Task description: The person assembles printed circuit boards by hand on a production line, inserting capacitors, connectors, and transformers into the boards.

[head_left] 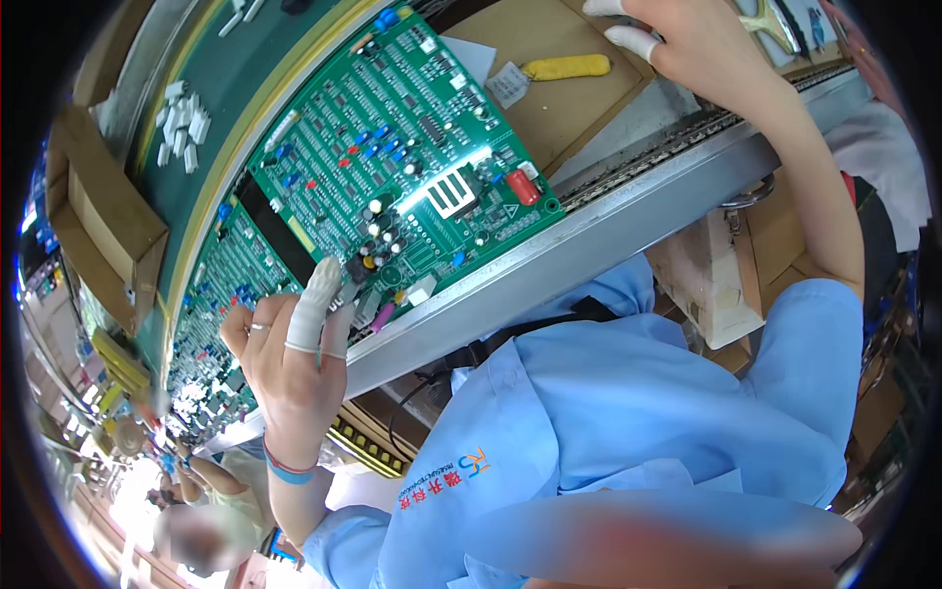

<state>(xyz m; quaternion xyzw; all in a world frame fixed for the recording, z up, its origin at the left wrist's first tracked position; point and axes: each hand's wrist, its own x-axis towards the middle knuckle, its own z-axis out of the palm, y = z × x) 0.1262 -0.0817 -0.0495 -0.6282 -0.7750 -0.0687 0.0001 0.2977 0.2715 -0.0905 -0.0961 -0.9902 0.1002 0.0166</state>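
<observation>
Here your left hand [294,378] sits at the near-left corner of the big green circuit board [422,233] (whether it pinches a part, I can't tell), where a light, straight touch should spare the upright capacitors [376,207]. The metal rail [608,231] borders the board's near edge; your right hand [692,44], fingertips parted and seemingly empty, has room above the cardboard tray [579,110] to its right.

A light blue short-sleeved shirt [657,402] carries a small orange-and-blue emblem [475,461] with red lettering [422,486] on its front. White finger cots [312,314] are worn on both the left hand [292,368] and the right hand [702,59]. The left also has a slim ring [260,327], plus red and blue wristbands [291,474]. A black band [530,329] at the waist seems a belt, though folds partly hide it.
</observation>
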